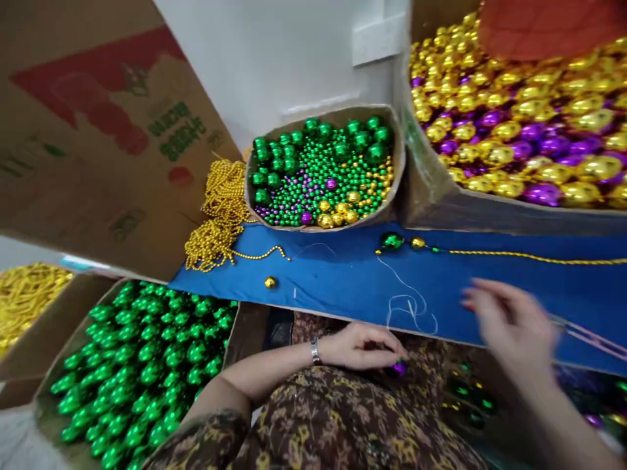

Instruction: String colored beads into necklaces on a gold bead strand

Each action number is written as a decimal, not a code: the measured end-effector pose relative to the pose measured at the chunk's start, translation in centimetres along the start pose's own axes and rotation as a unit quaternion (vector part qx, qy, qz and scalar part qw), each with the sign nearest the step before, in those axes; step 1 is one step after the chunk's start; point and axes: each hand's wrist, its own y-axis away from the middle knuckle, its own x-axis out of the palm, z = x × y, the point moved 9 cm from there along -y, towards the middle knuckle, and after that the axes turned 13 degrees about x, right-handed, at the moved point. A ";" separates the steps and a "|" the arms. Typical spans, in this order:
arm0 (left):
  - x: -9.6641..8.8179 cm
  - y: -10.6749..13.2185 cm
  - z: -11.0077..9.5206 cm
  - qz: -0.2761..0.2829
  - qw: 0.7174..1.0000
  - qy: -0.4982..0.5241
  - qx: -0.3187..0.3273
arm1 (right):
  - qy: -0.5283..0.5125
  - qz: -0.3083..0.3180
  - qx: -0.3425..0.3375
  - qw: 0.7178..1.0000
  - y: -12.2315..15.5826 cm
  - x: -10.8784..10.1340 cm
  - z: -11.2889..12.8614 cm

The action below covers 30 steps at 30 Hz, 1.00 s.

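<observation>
On the blue board (pixel 343 274) a strand (pixel 490 253) is begun: a green ball (pixel 392 241) and gold bead (pixel 418 243) are threaded; loose thread (pixel 409 307) remains bare. A purple bead (pixel 399 367) is pinched in the left hand (pixel 362 346) just below the board; the right hand (pixel 509 323) is blurred over the board's near edge, its grip indiscernible.

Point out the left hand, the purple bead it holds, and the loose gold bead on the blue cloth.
left hand (pixel 362 346), head view, back of hand
purple bead (pixel 398 368), head view, visible side
gold bead (pixel 270 282), head view, centre

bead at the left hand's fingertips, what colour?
Purple bead, at the left hand; head view shows it.
</observation>
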 end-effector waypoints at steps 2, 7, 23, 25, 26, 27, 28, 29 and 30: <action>-0.3 0.8 -0.7 0.016 1.000 0.004 0.018 | 0.037 0.209 -0.161 0.964 1.0 10.0 7.5; -2.9 3.2 -2.1 -0.010 0.999 -0.020 0.026 | 0.192 0.424 -0.396 0.792 7.6 29.8 17.8; -7.4 5.0 1.8 -0.145 0.989 0.002 -0.019 | 0.270 0.222 -0.381 0.856 -4.4 26.3 23.4; -7.6 4.5 2.5 -0.152 0.988 -0.003 -0.028 | 0.322 0.207 -0.373 0.845 -6.4 25.4 22.0; -7.8 4.1 2.8 -0.158 0.987 0.000 -0.033 | 0.346 0.206 -0.368 0.838 -7.1 25.3 21.1; -7.9 3.7 3.1 -0.163 0.986 0.005 -0.037 | 0.364 0.207 -0.362 0.833 -7.6 25.3 20.2; -8.1 3.3 3.5 -0.169 0.985 0.011 -0.042 | 0.375 0.206 -0.355 0.832 -8.1 25.2 19.6; -8.2 2.9 3.7 -0.178 0.983 0.017 -0.046 | 0.379 0.199 -0.348 0.834 -8.6 25.1 19.2; -8.3 2.4 3.9 -0.188 0.981 0.023 -0.048 | 0.378 0.189 -0.341 0.840 -8.9 24.8 19.0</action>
